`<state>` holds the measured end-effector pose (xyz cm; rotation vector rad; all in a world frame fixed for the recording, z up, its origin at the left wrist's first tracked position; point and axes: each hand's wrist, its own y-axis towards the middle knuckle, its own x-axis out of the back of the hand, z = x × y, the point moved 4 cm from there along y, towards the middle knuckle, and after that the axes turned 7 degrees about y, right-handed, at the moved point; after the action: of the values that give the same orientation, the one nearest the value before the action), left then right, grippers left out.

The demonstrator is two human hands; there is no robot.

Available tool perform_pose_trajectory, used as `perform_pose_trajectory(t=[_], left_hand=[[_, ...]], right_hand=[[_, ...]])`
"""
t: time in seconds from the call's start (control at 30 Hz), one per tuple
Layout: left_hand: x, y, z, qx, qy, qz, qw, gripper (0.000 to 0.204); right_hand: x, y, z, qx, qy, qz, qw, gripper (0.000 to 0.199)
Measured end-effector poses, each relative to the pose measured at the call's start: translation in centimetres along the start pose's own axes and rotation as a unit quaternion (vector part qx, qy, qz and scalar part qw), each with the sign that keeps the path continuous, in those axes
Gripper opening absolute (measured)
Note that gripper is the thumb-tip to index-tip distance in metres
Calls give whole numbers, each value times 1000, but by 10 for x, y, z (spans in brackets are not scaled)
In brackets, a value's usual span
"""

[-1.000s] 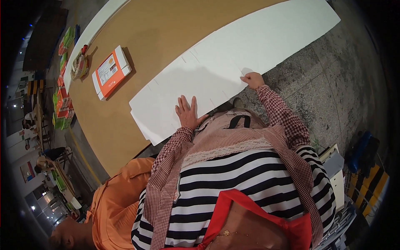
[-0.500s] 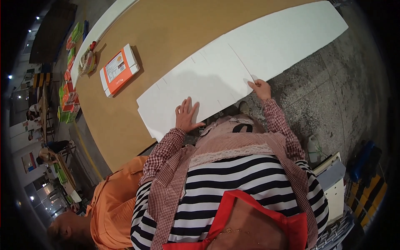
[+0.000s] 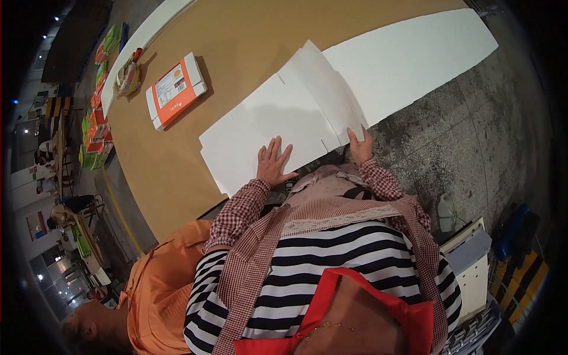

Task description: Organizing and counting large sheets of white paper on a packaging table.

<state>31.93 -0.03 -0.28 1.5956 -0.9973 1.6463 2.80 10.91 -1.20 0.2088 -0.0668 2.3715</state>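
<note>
A flat white cardboard sheet (image 3: 254,127) with short slits lies at the near edge of the brown-topped table. My left hand (image 3: 273,164) presses on it, palm down and fingers spread. At the sheet's right end, my right hand (image 3: 360,148) pinches the near corner of a panel (image 3: 325,83) that is bent up along a crease. Beyond that panel, another white sheet (image 3: 414,59) stretches to the right, partly covered by it. My right fingertips are partly hidden behind the raised edge.
An orange and white carton (image 3: 176,90) and a clear plastic bundle (image 3: 126,80) sit on the brown table (image 3: 160,183) to the left. A person in orange (image 3: 160,290) is close on my left. Stacked green and orange packages (image 3: 97,130) stand farther left; a pale jug (image 3: 445,212) is right.
My right hand has lifted and bent the sheet's right end up and leftward, uncovering the sheet beneath. My left hand has shifted slightly right and stays flat on the cardboard.
</note>
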Motion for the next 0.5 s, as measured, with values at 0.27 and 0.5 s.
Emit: perform_pose_trajectory(t=[0.27,0.5], left_hand=[[-2,-5,1,4,-8,7,1000,94],[0,-2,11,-2,-18,-2,1000,95]], right_hand=[[10,16,-8,-82,-111,17,990,54],[3,38,-36,-195,370,-45,907,38]])
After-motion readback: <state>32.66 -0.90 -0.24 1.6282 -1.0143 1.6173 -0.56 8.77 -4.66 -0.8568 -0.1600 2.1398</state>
